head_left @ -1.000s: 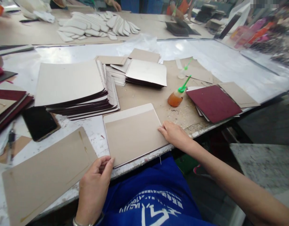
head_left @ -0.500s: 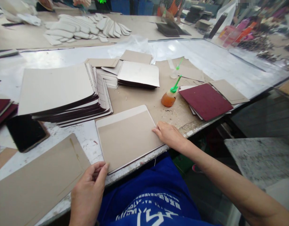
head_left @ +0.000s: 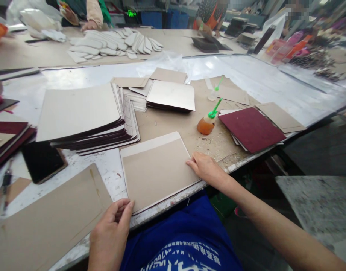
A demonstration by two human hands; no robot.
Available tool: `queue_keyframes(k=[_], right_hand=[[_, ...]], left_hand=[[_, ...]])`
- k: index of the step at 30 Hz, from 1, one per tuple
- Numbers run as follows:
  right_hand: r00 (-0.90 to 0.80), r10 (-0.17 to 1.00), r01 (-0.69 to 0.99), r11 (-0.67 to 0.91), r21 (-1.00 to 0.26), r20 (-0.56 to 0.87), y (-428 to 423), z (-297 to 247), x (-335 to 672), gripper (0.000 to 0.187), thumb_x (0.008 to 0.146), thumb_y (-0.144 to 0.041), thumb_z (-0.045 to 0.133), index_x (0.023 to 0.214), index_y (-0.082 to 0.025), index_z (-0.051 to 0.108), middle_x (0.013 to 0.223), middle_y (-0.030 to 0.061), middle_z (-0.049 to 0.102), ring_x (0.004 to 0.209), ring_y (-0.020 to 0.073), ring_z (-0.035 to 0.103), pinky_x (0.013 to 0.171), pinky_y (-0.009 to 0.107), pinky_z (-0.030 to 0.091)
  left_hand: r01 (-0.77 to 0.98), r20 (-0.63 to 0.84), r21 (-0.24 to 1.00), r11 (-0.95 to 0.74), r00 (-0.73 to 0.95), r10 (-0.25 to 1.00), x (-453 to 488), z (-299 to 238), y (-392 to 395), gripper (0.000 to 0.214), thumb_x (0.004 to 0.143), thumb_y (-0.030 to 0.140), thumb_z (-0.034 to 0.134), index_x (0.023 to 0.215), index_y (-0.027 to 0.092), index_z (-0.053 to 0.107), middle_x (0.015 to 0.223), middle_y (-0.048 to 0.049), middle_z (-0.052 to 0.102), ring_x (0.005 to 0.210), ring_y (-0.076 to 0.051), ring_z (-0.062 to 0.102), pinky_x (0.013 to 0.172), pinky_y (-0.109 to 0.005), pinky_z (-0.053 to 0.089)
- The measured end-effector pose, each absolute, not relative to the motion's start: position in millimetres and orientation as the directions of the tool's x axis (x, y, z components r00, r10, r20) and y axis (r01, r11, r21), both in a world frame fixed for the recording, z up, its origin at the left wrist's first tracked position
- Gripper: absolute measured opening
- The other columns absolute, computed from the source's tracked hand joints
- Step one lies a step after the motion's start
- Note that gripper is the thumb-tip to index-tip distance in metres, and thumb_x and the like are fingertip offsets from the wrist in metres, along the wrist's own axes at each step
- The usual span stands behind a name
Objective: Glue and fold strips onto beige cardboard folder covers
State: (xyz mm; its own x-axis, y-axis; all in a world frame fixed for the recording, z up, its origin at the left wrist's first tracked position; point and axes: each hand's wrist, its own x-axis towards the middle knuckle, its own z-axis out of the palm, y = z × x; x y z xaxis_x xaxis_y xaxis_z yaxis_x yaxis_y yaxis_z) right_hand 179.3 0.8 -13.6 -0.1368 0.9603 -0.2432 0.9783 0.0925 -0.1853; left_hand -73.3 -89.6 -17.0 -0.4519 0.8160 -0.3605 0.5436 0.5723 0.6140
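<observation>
A beige cardboard sheet [head_left: 158, 175] lies on a slightly larger pale panel [head_left: 150, 143] with rounded corners, at the front edge of the table. A strip of the panel shows above the sheet, and a thin dark layer shows along its near edge. My left hand [head_left: 112, 226] pinches the near left corner, thumb on top. My right hand [head_left: 208, 167] is closed over the right edge, its fingertips partly hidden. Beyond my right hand stands a squat bottle [head_left: 205, 125] of orange-brown liquid with a green nozzle.
A tall stack of pale panels [head_left: 79, 113] stands back left, with a smaller stack [head_left: 171, 94] beside it. Maroon panels [head_left: 252, 128] lie at right. A phone [head_left: 43, 162] and a long cardboard piece [head_left: 54, 214] are at left. Across the table, a co-worker's hand [head_left: 90, 25] rests near white pieces.
The camera view has shifted, so everything sits a little lower and farther right. Both hands keep their places on the cardboard sheet and panel. More of a co-worker shows at the far table.
</observation>
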Motion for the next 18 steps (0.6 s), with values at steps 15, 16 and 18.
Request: queue_keyframes(k=[15,16,18], right_hand=[[-0.178,0.957,0.977,0.143,-0.161,-0.228,5,-22,183,0.019,0.088,-0.029,0.046,0.076,-0.016,0.054,0.079,0.0072,0.064,0.073,0.0192,0.059,0.063,0.026,0.035],[-0.175,0.956,0.978,0.141,-0.151,-0.235,5,-22,183,0.019,0.089,-0.029,0.046,0.077,-0.016,0.054,0.079,0.0070,0.064,0.073,0.0191,0.059,0.063,0.025,0.035],[-0.163,0.955,0.982,0.134,-0.130,-0.249,5,-20,182,0.019,0.089,-0.030,0.045,0.078,-0.016,0.054,0.079,0.0068,0.064,0.073,0.0190,0.059,0.062,0.025,0.035]], left_hand=[[0.550,-0.234,0.720,0.422,-0.381,0.895,-74,-28,-95,0.033,0.069,0.051,0.049,0.078,0.022,0.063,0.074,-0.0035,0.068,0.073,-0.022,0.063,0.071,-0.034,0.046],[0.550,-0.236,0.721,0.422,-0.378,0.895,-74,-27,-95,0.033,0.069,0.050,0.049,0.078,0.022,0.063,0.074,-0.0036,0.068,0.073,-0.022,0.063,0.071,-0.034,0.046],[0.551,-0.238,0.719,0.423,-0.376,0.895,-74,-26,-96,0.032,0.070,0.049,0.049,0.078,0.022,0.062,0.074,-0.0035,0.068,0.073,-0.022,0.063,0.071,-0.034,0.046]])
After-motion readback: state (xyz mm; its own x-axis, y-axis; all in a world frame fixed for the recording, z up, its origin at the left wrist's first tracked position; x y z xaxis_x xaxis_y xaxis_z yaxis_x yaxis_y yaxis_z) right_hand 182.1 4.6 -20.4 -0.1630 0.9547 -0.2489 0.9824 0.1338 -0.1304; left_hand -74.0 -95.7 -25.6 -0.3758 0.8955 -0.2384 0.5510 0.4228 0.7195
